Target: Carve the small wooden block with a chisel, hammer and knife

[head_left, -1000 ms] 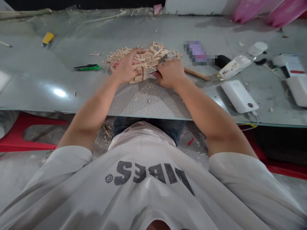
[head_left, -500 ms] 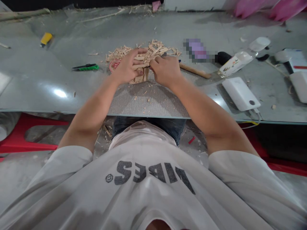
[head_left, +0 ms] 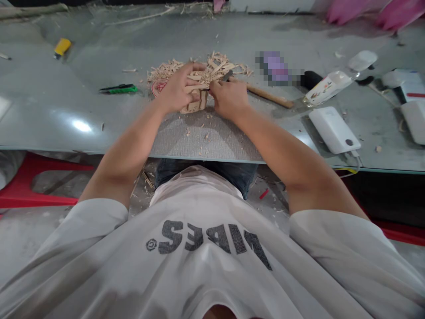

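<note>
A carved pale wood piece point(head_left: 195, 106) stands on the mat near the table edge. My left hand point(head_left: 175, 91) grips it from the left, index finger stretched across the far side and thumb on the near side. My right hand point(head_left: 229, 96) is curled closed against the piece's right side; a small dark tip shows at its fingertips, and the rest of what it holds is hidden. Wood shavings point(head_left: 221, 64) are heaped behind both hands. A hammer point(head_left: 270, 96) lies just beyond my right hand, its wooden handle pointing right.
To the left lie a green cutter knife point(head_left: 122, 89) and a yellow-handled tool point(head_left: 62, 47). A red-marked round item point(head_left: 158, 86) is partly under my left hand. On the right are a blurred phone point(head_left: 275, 66), a clear bottle point(head_left: 327, 88) and a white power bank point(head_left: 334, 129) with a cable.
My right hand has shifted slightly at the wood piece, and more of the dark hammer head shows behind it. My left hand keeps its grip. The camera view has moved a little.
</note>
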{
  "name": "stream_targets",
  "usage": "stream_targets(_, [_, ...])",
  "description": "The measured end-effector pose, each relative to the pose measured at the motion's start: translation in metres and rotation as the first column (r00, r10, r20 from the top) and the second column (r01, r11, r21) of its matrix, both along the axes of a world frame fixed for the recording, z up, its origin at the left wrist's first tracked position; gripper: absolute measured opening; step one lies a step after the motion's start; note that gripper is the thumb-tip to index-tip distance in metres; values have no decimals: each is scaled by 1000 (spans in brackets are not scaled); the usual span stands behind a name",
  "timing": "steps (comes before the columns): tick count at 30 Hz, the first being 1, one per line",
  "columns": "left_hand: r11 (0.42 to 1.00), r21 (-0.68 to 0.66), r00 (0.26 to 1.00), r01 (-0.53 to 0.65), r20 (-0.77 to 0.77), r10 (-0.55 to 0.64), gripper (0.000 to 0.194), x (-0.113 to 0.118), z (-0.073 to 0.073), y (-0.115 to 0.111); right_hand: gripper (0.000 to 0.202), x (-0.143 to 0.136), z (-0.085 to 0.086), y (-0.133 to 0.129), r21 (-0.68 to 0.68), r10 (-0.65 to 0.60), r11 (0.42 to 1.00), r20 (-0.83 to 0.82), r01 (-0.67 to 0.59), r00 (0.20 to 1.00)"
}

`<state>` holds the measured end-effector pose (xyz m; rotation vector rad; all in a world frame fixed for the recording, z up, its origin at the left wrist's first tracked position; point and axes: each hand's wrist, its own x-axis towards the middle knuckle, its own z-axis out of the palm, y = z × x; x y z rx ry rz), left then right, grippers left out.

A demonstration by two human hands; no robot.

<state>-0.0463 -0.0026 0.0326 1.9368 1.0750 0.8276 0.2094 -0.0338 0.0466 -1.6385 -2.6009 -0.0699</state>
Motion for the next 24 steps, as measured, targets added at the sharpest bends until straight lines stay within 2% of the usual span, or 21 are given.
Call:
stream_targets(5, [999,-39,1000,-2,4,2,112,-1,-3,5,67,-2,-1,-2,0,-17,1000,20,17,1000])
stream_targets(10, [999,-19,999,-28,15,28,102,-1,0,3,63,-2,-6,0,-49,-32,998,-24,30,999])
stream_targets(13, [999,-28,1000,-21,8,21,99,-1,1,3,59,-3,-9,2,-32,-23,999,-27,22,999])
stream_targets(19, [999,-47,1000,-6,15,6,105,-2,-3,7,54,-5,-14,3,1,-17,1000,3,17,1000])
stream_targets(24, [999,-34,1000,-10,-17,10,110,-8,-7,15,48,-7,-13,2,-50,-19,999,37,21,999])
